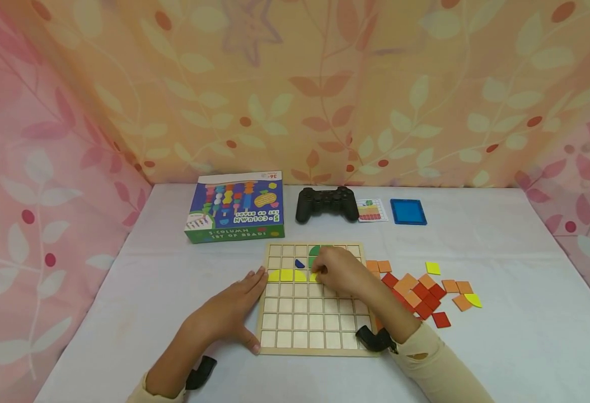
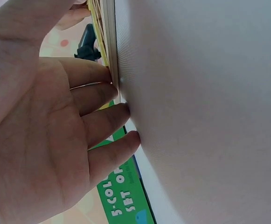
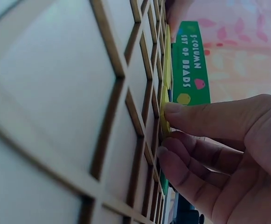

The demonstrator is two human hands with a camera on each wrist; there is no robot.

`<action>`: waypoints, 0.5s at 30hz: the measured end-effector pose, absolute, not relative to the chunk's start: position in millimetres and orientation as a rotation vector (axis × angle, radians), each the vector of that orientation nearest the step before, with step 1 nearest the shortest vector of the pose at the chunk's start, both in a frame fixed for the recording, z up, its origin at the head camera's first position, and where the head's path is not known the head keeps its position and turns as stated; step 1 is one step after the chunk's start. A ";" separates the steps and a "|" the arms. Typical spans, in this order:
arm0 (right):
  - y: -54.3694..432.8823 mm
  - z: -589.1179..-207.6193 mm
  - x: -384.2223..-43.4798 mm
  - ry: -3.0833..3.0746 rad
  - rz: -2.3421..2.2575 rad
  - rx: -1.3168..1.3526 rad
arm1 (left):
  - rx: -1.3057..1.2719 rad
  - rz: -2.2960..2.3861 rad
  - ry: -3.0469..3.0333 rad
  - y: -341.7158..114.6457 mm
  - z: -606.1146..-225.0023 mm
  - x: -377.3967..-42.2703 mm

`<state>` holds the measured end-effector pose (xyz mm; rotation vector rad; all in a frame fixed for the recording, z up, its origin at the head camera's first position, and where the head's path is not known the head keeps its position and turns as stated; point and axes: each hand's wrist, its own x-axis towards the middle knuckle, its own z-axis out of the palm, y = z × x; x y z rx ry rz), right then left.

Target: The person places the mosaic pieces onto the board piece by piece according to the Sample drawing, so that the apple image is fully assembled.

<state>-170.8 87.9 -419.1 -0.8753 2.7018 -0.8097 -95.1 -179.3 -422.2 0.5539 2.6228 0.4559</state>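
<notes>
A wooden grid board (image 1: 301,322) lies flat on the white table. My left hand (image 1: 226,308) steadies its left side, fingers extended along the edge and thumb by the near corner. Over the upper middle of the grid, my right hand (image 1: 340,271) pinches a yellow tile (image 1: 314,277) at a cell in the third row, thumb on it in the right wrist view. Left of it, several yellow tiles (image 1: 286,275) fill that row. A small dark blue piece (image 1: 299,263) lies tilted one row above. Green tiles (image 1: 315,250) near the top are partly hidden by the right hand.
Right of the board are scattered red tiles (image 1: 441,319), orange tiles (image 1: 384,266) and a loose yellow square (image 1: 432,268). Behind stand a bead-set box (image 1: 234,207), a black game controller (image 1: 327,205), a pattern card (image 1: 373,210) and a blue tray (image 1: 408,212).
</notes>
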 end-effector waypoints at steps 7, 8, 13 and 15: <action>86.2 -421.9 -166.1 2.775 -0.756 -0.874 | 0.547 0.455 2.615 -178.9 -420.9 -95.2; 86.7 -421.4 -165.7 2.777 -0.757 -0.881 | 0.547 0.458 2.615 -178.8 -420.9 -95.3; 100.3 -420.3 -165.3 2.795 -0.810 -0.917 | 0.546 0.462 2.612 -178.9 -421.5 -95.3; 112.2 -419.4 -164.9 2.807 -0.820 -0.898 | 0.543 0.464 2.610 -178.8 -421.9 -95.1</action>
